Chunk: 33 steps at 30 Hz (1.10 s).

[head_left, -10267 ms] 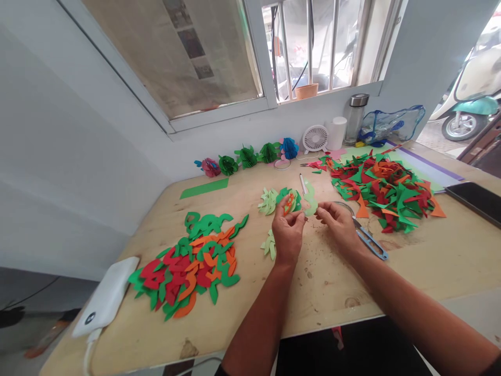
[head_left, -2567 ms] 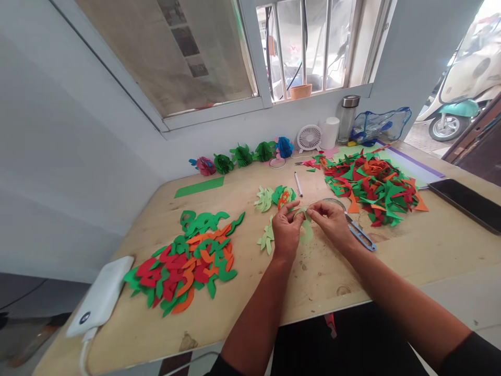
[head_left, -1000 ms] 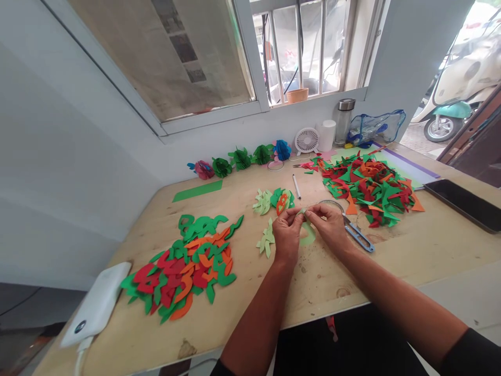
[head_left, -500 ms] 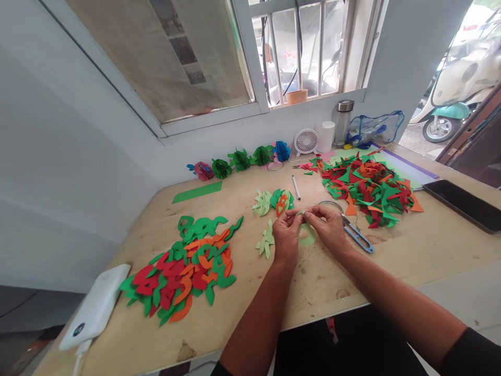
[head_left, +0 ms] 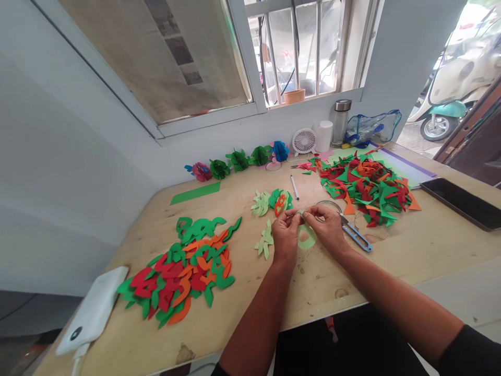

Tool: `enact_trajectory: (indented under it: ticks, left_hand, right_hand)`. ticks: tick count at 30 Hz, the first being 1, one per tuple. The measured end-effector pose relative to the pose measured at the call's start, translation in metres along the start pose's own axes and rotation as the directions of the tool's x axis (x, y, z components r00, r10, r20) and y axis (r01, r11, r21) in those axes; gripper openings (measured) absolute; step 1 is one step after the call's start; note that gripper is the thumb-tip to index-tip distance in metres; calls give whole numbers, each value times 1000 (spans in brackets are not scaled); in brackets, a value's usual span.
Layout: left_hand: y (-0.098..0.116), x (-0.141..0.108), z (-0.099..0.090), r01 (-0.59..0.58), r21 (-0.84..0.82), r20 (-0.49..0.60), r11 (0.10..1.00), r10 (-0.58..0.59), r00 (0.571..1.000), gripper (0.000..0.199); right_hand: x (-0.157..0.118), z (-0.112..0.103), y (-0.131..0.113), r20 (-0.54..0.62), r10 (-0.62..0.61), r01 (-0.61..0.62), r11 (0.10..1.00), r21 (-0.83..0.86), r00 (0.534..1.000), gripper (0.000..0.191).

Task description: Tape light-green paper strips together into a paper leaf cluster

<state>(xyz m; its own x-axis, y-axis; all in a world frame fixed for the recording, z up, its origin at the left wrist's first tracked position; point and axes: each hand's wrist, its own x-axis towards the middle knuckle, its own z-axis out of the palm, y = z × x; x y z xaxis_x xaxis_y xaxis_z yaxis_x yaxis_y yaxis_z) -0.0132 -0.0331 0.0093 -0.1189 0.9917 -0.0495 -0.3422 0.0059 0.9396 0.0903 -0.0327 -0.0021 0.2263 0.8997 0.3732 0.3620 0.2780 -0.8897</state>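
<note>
My left hand (head_left: 286, 230) and my right hand (head_left: 324, 225) meet over the table, fingertips pinched together on a small pale green paper piece (head_left: 301, 212), mostly hidden by the fingers. Below them a light green paper ring (head_left: 307, 238) lies on the wood; whether it joins the pinched piece I cannot tell. Left of my left hand are light green paper cut-outs (head_left: 265, 240), with more pale cut-outs (head_left: 260, 202) behind. A green and orange paper stack (head_left: 280, 202) sits just beyond my fingers. Blue-handled thread snips (head_left: 356, 235) and a roll of clear tape (head_left: 329, 204) rest beside my right hand.
Red, orange and green cut-outs (head_left: 183, 274) are heaped at left, near a white power bank (head_left: 93, 309). Paper scraps (head_left: 371, 188) pile up at right by a phone (head_left: 464, 202). Folded paper turtles (head_left: 238, 160), a small fan (head_left: 304, 141) and a bottle (head_left: 341, 122) line the wall.
The camera view has shifted slightly. Both hands stay pinched together at the same spot, with only slight finger movement on the small paper piece.
</note>
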Motion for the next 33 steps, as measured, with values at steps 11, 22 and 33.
enact_trajectory:
  ticks: [11,22,33]
  left_hand:
    - [1,-2,1,29,-35,-6,999,-29,1000,16]
    - [2,-1,3,36,-59,-7,998,-37,999,20]
    - [1,1,3,27,-57,-53,998,-30,998,19]
  right_hand:
    - [0,1,2,-28,-3,3,1000,-19,1000,16]
    - [0,2,1,-20,-26,25,999,-36,999,15]
    - [-1,2,0,5,-103,103,991,-87,995,15]
